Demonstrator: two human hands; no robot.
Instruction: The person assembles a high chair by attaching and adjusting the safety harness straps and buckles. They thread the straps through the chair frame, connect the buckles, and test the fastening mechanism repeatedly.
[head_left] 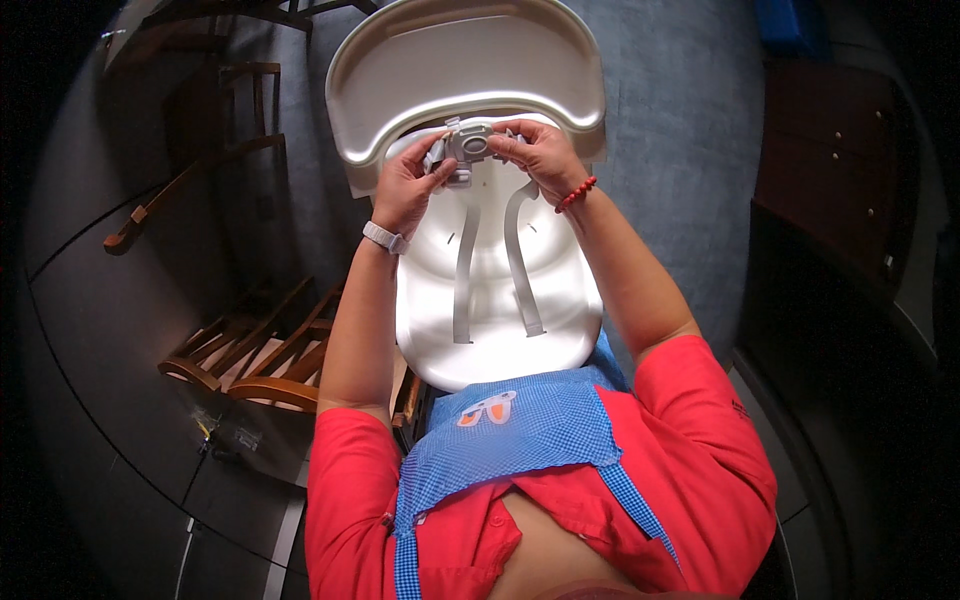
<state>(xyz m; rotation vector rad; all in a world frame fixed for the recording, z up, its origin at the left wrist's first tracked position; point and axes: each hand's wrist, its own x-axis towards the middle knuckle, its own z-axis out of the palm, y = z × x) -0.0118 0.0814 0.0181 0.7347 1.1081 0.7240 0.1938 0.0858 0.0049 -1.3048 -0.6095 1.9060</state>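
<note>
Both my hands are raised over the seat of a white high chair [430,340], gripping a light grey harness buckle [470,143] between them. On the buckle's left side my left hand [408,187] is closed, fingers and thumb pinching its strap end. My right hand [545,158] pinches the other side, thumb near the round centre button. Two grey straps [518,250] run down the seat back from the buckle area to slots in the shell. Beyond the buckle lies the chair's wide white tray [465,60].
Wooden chairs [270,390] stand close on my left, with more dark wooden furniture [225,110] farther off. A dark brown cabinet [825,150] is on the right. Something blue [790,25] sits at the far right. Grey floor [680,200] lies between the high chair and cabinet.
</note>
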